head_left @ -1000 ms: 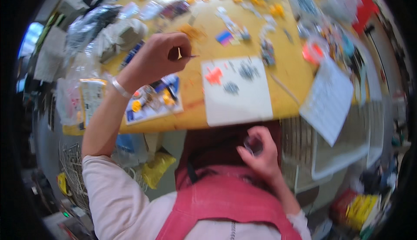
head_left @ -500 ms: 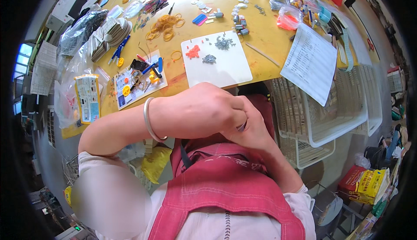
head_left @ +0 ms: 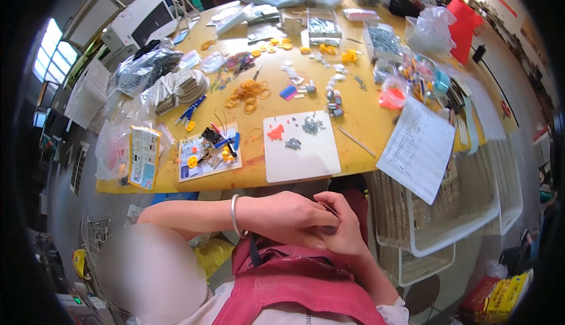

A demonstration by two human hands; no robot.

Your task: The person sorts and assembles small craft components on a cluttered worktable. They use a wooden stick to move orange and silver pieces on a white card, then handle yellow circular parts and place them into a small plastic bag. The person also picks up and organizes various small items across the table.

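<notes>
My left hand [head_left: 288, 212], with a pale bangle [head_left: 236, 216] on its wrist, lies across my lap just off the table's near edge. Its fingers are closed and meet my right hand [head_left: 346, 229], whose fingers curl round from the right. Something small and dark shows between the two hands, too covered to name. Directly beyond them, a white board [head_left: 303, 163] rests on the table. On it lie small orange pieces [head_left: 275, 132] and two piles of small grey metal parts [head_left: 313, 125].
Left of the board, a printed sheet [head_left: 191, 175] carries small parts and tools. Rubber bands [head_left: 247, 94] and a thin stick [head_left: 356, 142] lie on the yellow table. A paper list [head_left: 416, 148] overhangs the right edge above white plastic baskets [head_left: 471, 231].
The view has tilted up, bringing more of the table's far side in. My hands appear lower and slightly farther right, still together; the right fingers have shifted a little.
</notes>
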